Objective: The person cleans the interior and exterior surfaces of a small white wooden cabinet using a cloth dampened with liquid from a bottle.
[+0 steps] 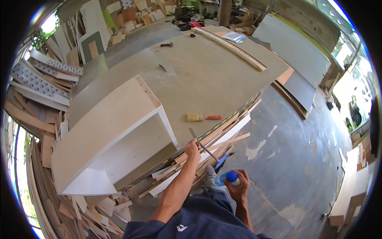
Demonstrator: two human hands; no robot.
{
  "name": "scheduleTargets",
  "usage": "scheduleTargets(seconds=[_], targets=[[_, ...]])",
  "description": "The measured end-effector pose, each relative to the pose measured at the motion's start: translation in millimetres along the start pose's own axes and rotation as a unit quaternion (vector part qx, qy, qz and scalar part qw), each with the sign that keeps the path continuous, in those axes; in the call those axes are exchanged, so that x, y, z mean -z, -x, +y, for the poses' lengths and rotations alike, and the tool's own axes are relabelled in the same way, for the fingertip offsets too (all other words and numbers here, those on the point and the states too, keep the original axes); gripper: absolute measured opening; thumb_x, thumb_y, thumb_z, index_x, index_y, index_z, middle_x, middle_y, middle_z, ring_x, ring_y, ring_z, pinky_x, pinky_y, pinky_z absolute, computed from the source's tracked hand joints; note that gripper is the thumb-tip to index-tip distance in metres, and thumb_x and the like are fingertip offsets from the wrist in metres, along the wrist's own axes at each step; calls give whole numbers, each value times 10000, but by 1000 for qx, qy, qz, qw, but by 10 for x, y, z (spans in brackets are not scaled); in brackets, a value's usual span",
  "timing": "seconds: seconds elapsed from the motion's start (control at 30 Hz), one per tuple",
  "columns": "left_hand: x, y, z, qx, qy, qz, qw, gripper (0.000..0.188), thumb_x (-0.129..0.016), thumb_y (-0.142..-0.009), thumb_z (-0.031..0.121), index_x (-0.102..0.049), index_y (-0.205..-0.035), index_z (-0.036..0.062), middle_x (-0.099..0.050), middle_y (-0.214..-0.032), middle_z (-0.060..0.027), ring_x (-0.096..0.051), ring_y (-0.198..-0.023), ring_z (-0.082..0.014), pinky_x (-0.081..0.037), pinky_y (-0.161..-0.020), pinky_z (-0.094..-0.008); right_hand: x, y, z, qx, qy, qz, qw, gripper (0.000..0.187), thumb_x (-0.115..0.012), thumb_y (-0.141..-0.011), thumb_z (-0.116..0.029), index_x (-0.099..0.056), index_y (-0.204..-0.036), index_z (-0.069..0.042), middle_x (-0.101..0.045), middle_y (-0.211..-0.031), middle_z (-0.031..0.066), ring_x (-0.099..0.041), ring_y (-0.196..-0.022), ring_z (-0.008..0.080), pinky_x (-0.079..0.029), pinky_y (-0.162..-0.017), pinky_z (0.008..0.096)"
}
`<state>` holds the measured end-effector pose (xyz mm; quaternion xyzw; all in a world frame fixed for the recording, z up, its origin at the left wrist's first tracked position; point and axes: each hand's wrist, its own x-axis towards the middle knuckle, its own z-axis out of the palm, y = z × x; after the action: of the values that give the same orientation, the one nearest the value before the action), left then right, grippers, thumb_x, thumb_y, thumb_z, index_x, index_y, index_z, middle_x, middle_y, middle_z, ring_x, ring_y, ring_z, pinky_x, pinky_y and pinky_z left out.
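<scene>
My left hand (192, 150) is closed around a long, thin, flat metal tool (207, 150) at the table's near edge. The tool slants from the tabletop down toward a blue piece (223, 161); whether the two are joined I cannot tell. Lower right, my right hand (238, 185) grips a clear bluish bottle (219, 180) with a blue cap, held over my legs. A paintbrush (204, 117) with pale bristles and a reddish handle lies on the table (191, 87), beyond my left hand. To the left stands a white open-fronted cabinet box (107, 115).
Wood strips (229, 139) lie along the table's near side. A hammer (166, 45) and a small dark curved object (163, 68) rest farther back. One long board (230, 48) lies across the far right. Offcuts (99, 213) pile up lower left; large sheets (292, 49) lean at right.
</scene>
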<state>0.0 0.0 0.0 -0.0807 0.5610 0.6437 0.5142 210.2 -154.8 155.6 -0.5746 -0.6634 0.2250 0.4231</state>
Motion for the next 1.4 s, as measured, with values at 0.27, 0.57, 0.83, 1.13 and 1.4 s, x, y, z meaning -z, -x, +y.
scheduleTargets(seconds=[0.27, 0.57, 0.83, 1.13, 1.4], targets=[[-24, -1174, 50, -163, -98, 45, 981, 192, -731, -891, 91, -716, -1047, -19, -710, -846, -62, -665, -727, -198, -518, -691, -319, -438, -1368, 28, 140, -95, -175, 970, 457, -914, -706, -208, -716, -1082, -37, -685, -1008, 134, -689, -907, 319, -563, -793, 401], [-117, -71, 215, -322, -170, -44, 930, 625, -718, -894, 343, -562, -1387, -9, -679, -1222, -203, -637, -1183, -278, -469, -1007, -383, -794, -2408, 217, 225, -175, -285, 915, 427, -897, -748, -190, -704, -1078, 0, -679, -1018, 142, -689, -928, 318, -560, -821, 403], [-402, 649, 471, -338, -384, -156, 845, 798, -920, -662, 120, -541, -1361, 45, -685, -1200, -157, -674, -1131, -241, -530, -955, -395, -1076, -2516, 238, 217, -235, -354, 879, 514, -895, -740, -164, -661, -1176, -24, -669, -1052, 148, -688, -928, 308, -559, -809, 392], [-359, 751, 599, -341, -465, -47, 816, 555, -806, -772, 119, -575, -1273, 58, -694, -1087, -170, -686, -1014, -319, -518, -934, -425, -1163, -2681, 889, -333, -584, -350, 652, 558, -543, -771, 103, -441, -1286, -84, -651, -1149, 167, -678, -1002, 265, -567, -867, 363], [-606, 833, 906, -370, -604, -74, 702, 560, -792, -722, 111, -575, -1235, 55, -657, -1189, -196, -615, -1119, -426, -477, -982, -488, -1267, -2754, 906, -255, -606, -260, 707, 410, -623, -917, 72, -560, -1313, -13, -698, -1167, 113, -688, -1044, 203, -564, -890, 327]])
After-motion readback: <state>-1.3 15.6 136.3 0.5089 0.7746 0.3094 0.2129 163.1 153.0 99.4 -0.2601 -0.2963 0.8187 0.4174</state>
